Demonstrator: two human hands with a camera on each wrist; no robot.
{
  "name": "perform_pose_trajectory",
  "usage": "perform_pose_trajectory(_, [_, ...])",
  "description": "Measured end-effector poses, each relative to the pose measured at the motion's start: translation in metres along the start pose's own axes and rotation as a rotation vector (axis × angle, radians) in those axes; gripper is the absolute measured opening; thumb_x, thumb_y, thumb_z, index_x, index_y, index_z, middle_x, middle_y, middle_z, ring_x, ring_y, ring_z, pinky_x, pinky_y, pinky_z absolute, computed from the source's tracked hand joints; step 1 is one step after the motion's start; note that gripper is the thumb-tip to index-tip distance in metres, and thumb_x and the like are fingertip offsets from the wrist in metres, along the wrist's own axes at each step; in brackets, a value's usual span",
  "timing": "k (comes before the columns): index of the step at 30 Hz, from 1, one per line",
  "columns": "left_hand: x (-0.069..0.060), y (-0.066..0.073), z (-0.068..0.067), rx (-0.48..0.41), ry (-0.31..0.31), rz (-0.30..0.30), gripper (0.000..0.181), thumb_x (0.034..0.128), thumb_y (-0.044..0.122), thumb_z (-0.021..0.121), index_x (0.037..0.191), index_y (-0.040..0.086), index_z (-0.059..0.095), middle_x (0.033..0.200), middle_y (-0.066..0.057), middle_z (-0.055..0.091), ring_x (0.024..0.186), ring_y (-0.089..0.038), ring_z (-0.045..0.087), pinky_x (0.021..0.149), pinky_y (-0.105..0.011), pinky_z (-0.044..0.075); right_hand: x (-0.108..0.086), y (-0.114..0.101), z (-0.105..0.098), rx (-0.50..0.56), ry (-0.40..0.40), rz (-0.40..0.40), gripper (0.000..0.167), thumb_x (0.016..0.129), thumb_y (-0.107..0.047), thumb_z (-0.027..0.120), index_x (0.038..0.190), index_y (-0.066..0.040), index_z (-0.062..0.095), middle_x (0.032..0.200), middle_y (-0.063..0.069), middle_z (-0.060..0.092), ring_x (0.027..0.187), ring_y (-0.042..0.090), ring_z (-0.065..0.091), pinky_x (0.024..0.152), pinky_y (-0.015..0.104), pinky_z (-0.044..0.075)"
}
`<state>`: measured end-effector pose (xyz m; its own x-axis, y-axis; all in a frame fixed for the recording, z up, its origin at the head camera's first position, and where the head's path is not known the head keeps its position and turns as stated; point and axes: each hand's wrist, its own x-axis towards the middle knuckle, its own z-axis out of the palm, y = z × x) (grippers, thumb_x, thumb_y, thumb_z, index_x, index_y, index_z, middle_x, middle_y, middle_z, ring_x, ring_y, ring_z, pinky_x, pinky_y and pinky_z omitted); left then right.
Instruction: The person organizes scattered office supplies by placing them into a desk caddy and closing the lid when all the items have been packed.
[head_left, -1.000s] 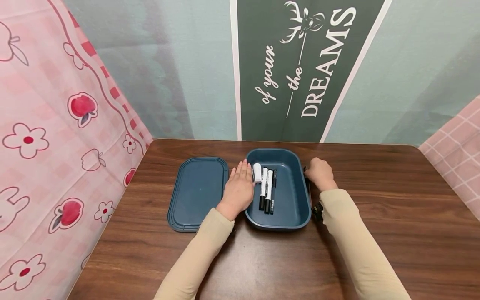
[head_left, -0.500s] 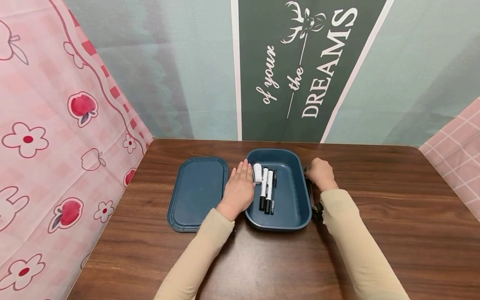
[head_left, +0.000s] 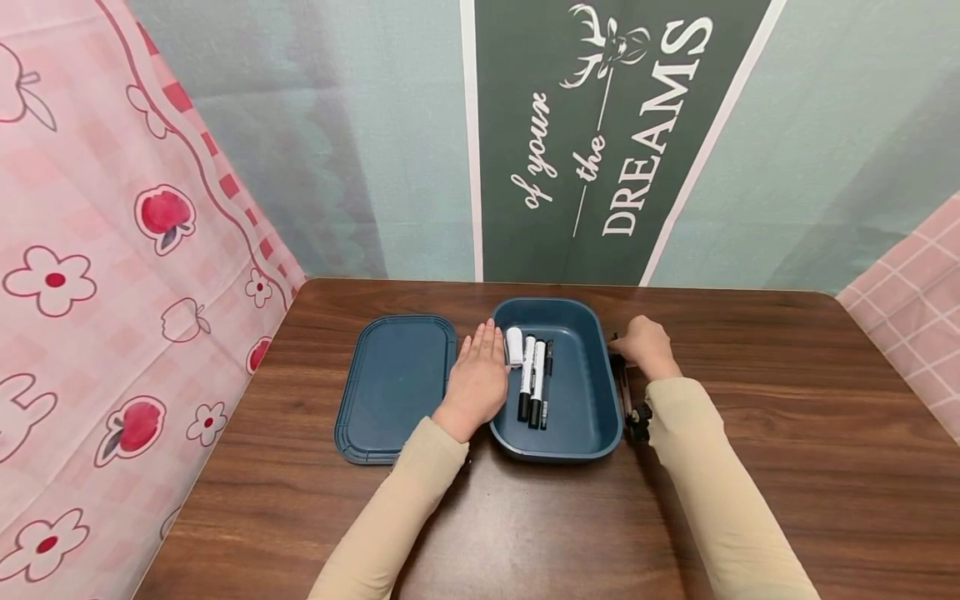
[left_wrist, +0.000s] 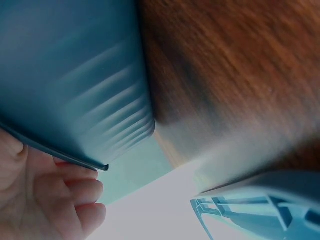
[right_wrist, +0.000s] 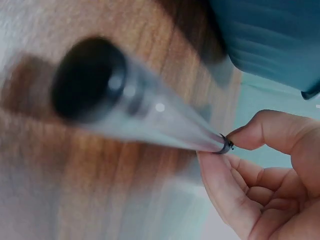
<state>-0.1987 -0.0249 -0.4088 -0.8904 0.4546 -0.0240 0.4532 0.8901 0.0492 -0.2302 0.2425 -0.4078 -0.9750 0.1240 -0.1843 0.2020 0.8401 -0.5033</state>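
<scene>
A dark blue rectangular box [head_left: 585, 400] stands on the table. Along its left side lie a white eraser-like piece [head_left: 514, 347], two white markers [head_left: 537, 383] with black ends and a slim dark pen [head_left: 548, 379]. My left hand [head_left: 477, 379] rests against the left rim, fingers extended; the left wrist view has its fingertips [left_wrist: 85, 192] at the rim's edge. Just right of the box, my right hand [head_left: 645, 346] pinches one end of a clear-barrelled pen [right_wrist: 155, 107] between thumb and finger. The pen's black end [right_wrist: 87, 80] points toward the wrist camera.
The blue lid [head_left: 393, 387] lies flat on the brown wooden table [head_left: 787, 433], left of the box and close to my left hand. A printed curtain [head_left: 420, 167] hangs behind the table's back edge, and a pink one [head_left: 112, 317] hangs at the left.
My right hand has shifted slightly right, away from the box, with the pen in its grip. My left hand, the box and its contents look unmoved.
</scene>
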Motion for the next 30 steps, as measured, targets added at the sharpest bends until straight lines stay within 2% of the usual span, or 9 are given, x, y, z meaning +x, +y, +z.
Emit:
perform_pose_trajectory(6, [0.001, 0.0, 0.0, 0.015, -0.022, -0.006, 0.057, 0.1025, 0.027, 0.038, 0.147, -0.005, 0.022, 0.154, -0.019, 0.014, 0.143, -0.029, 0.013, 0.114, -0.039, 0.015, 0.002, 0.009, -0.003, 0.072, -0.026, 0.006, 0.045, 0.083, -0.012, 0.06, 0.045, -0.016, 0.036, 0.042, 0.002, 0.045, 0.046, 0.019, 0.057, 0.051, 0.03, 0.045])
perform_pose_trajectory(12, [0.0, 0.0, 0.0, 0.019, -0.016, -0.004, 0.056, 0.1028, 0.027, 0.038, 0.146, -0.006, 0.023, 0.154, -0.02, 0.015, 0.142, -0.029, 0.014, 0.114, -0.04, 0.017, 0.004, 0.017, -0.007, 0.297, -0.105, 0.075, 0.044, 0.084, -0.005, 0.055, 0.047, -0.016, 0.035, 0.044, -0.002, 0.041, 0.051, 0.016, 0.061, 0.059, 0.032, 0.055])
perform_pose_trajectory(19, [0.0, 0.0, -0.001, 0.021, -0.009, -0.002, 0.056, 0.1025, 0.027, 0.038, 0.146, -0.006, 0.024, 0.154, -0.02, 0.016, 0.142, -0.03, 0.017, 0.114, -0.04, 0.018, 0.006, 0.026, -0.005, 0.511, -0.154, 0.148, 0.045, 0.087, -0.002, 0.053, 0.049, -0.017, 0.034, 0.05, 0.0, 0.049, 0.057, 0.013, 0.062, 0.064, 0.032, 0.057])
perform_pose_trajectory(22, [0.0, 0.0, -0.001, 0.017, -0.006, -0.003, 0.056, 0.1024, 0.026, 0.039, 0.146, -0.006, 0.024, 0.154, -0.021, 0.016, 0.142, -0.03, 0.017, 0.114, -0.04, 0.018, 0.007, 0.029, -0.004, 0.569, -0.162, 0.156, 0.039, 0.087, -0.001, 0.052, 0.051, -0.012, 0.045, 0.055, 0.002, 0.053, 0.057, 0.012, 0.061, 0.062, 0.03, 0.057])
perform_pose_trajectory(26, [0.0, 0.0, 0.0, 0.021, 0.001, 0.001, 0.056, 0.1023, 0.026, 0.039, 0.146, -0.007, 0.025, 0.153, -0.021, 0.017, 0.142, -0.03, 0.017, 0.114, -0.04, 0.018, 0.007, 0.032, -0.004, 0.623, -0.171, 0.176, 0.025, 0.087, -0.001, 0.052, 0.062, -0.003, 0.055, 0.066, 0.005, 0.056, 0.059, 0.011, 0.06, 0.061, 0.027, 0.056])
perform_pose_trajectory(30, [0.0, 0.001, 0.0, 0.024, 0.003, 0.002, 0.056, 0.1024, 0.027, 0.039, 0.146, -0.007, 0.025, 0.153, -0.021, 0.017, 0.142, -0.03, 0.017, 0.114, -0.04, 0.018, 0.007, 0.034, -0.005, 0.644, -0.177, 0.204, 0.02, 0.089, -0.003, 0.052, 0.07, 0.001, 0.057, 0.074, 0.006, 0.056, 0.063, 0.01, 0.059, 0.063, 0.026, 0.056])
